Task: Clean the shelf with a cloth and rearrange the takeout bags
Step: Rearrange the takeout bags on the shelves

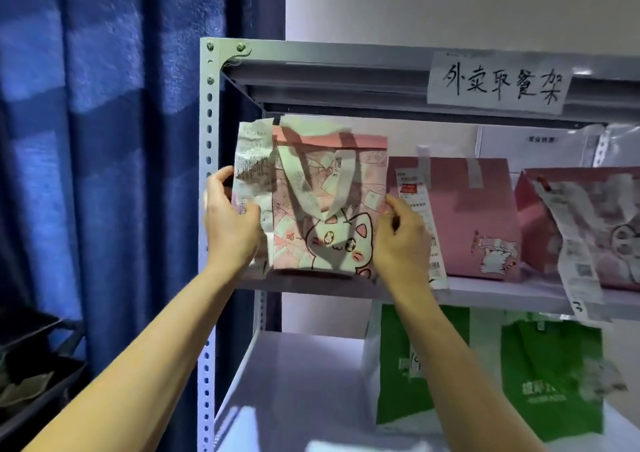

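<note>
Curled round both side edges of the cat-print bag [325,209]: left hand [230,223] over its receipt [251,167], right hand [401,240] opposite. Standing upright at the left end of the shelf [502,295], plain pink bag [474,216] just right.

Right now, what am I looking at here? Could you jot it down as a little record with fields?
place: metal shelf unit beside a blue curtain
sign: handwritten paper label on the top rail
held item: pink cat-print bag, at the left end of the upper shelf
left hand: grips the bag's left edge
right hand: grips the bag's right edge
same shelf: two more pink bags to the right
shelf below: green bags
cloth: not in view
</note>
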